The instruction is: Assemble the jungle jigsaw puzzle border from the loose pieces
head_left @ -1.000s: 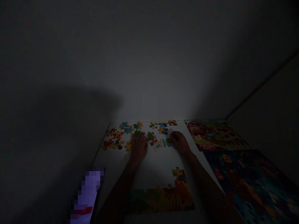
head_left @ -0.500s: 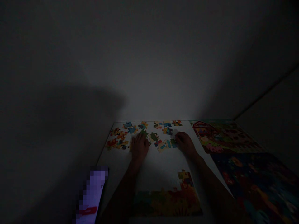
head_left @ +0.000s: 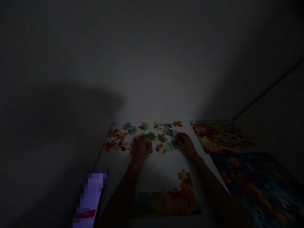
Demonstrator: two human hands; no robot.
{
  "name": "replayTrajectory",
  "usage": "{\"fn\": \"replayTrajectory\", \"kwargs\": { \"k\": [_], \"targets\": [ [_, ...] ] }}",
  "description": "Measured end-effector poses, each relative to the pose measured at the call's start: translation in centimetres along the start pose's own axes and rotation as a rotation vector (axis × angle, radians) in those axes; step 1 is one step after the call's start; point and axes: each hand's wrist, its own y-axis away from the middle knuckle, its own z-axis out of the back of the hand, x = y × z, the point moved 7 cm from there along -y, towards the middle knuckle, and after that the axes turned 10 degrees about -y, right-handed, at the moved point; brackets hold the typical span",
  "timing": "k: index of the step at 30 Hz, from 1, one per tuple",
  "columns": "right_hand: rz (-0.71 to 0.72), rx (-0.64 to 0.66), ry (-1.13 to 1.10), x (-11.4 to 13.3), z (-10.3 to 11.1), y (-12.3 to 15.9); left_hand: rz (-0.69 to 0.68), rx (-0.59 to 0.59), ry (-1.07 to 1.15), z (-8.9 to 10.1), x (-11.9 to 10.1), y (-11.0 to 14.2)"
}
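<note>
The scene is very dark. Loose jigsaw pieces [head_left: 123, 139] lie scattered across the far half of a white table [head_left: 156, 167]. My left hand [head_left: 140, 148] rests palm down on the table among them, fingers stretched toward a green piece [head_left: 151, 136]. My right hand [head_left: 184, 144] lies with curled fingers beside a small cluster of blue and yellow pieces [head_left: 166, 147]; whether it holds one is hidden. A partly joined puzzle section [head_left: 166, 199] sits at the near edge between my forearms.
Two finished puzzle pictures lie to the right: a farm scene [head_left: 220, 136] and a dark blue one [head_left: 256, 186]. A blurred purple object [head_left: 89, 199] stands at the table's left near corner. A plain wall rises behind the table.
My left hand drew back slightly, and the green pieces now lie uncovered just beyond its fingertips. My right hand stayed by the cluster. The view shifted a little.
</note>
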Motion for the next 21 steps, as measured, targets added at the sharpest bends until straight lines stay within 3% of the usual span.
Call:
{"fn": "replayTrajectory", "kwargs": {
  "k": [4, 7, 11, 14, 21],
  "targets": [
    [-0.014, -0.053, 0.115, -0.2, 0.3, 0.0, -0.103, 0.059, -0.011, -0.4, -1.0, 0.1],
    [-0.051, -0.021, 0.227, -0.2, -0.1, 0.2, -0.134, 0.077, 0.003, -0.3, -1.1, 0.1],
    [-0.07, 0.059, 0.295, 0.2, -0.6, 0.2, -0.122, 0.044, -0.011, -0.2, -0.5, -0.2],
    [-0.085, 0.048, 0.32, 0.6, -0.2, 0.1, -0.145, 0.007, 0.001, -0.2, -0.7, -0.2],
    [-0.186, 0.008, 0.336, 0.4, 1.4, 0.4, -0.485, 0.064, 0.118, -0.7, -5.1, 1.6]
  ]
}}
